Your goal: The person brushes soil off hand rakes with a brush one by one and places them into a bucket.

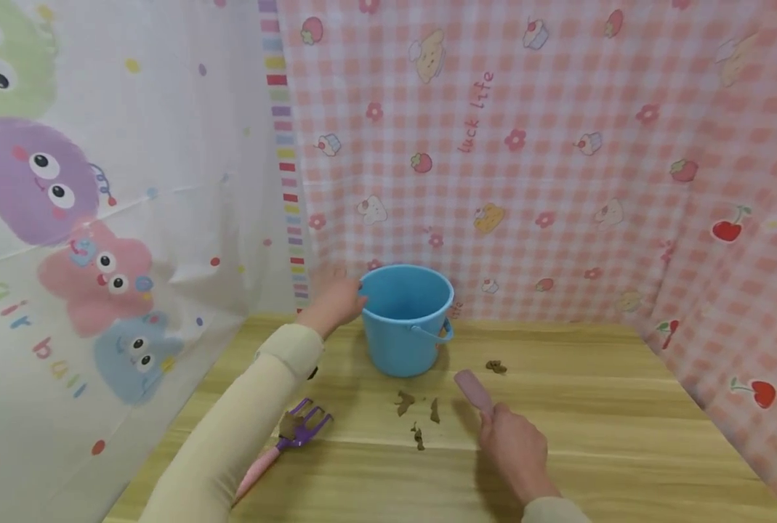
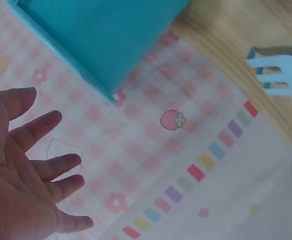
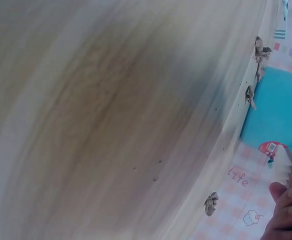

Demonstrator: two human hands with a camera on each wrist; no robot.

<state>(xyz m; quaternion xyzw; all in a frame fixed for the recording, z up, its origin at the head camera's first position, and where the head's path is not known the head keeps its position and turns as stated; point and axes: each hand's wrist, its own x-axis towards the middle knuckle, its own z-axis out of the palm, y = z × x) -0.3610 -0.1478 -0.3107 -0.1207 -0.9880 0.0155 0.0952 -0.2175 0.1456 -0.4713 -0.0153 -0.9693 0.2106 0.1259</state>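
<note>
A light blue bucket [image 1: 404, 349] with a side handle stands upright at the back of the table. My left hand [image 1: 339, 298] is at its left rim in the head view; the left wrist view shows that hand [image 2: 21, 170] with fingers spread, apart from the bucket [image 2: 101, 45]. Low on the right, my right hand [image 1: 515, 447] grips a narrow mauve trowel [image 1: 473, 391], its blade pointing toward the bucket. Its edge looks serrated in the right wrist view. Several brown crumbly clumps [image 1: 404, 402] lie on the wood between bucket and trowel.
A purple hand fork [image 1: 302, 432] with a pink handle lies left of the clumps, a brown lump [image 1: 290, 425] on it. Another brown clump [image 1: 496, 367] sits right of the bucket. Pink checked cloth [image 1: 493, 181] and white cartoon-print cloth [image 1: 198, 181] hang around the wooden table [image 1: 597, 421].
</note>
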